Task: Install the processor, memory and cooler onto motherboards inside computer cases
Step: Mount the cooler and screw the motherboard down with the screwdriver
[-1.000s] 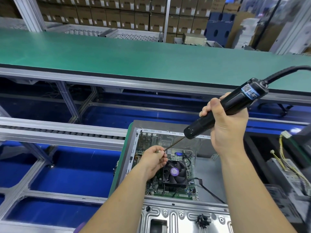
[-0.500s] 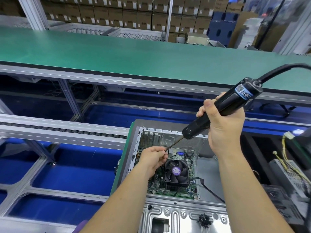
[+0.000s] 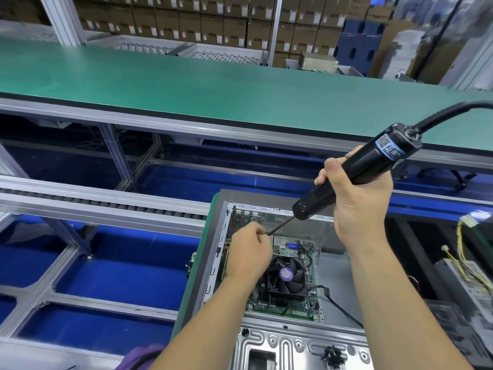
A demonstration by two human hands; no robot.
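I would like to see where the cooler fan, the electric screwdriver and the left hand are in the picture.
cooler fan (image 3: 286,273): head view, on the purple label of its hub.
electric screwdriver (image 3: 365,162): head view, on the black body above the right hand's fingers.
left hand (image 3: 248,252): head view, on the back of the hand.

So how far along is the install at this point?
Done: the cooler fan sits on the motherboard. In hand: the right hand grips the electric screwdriver; the left hand pinches its bit. Left: fastening. Processor hidden.
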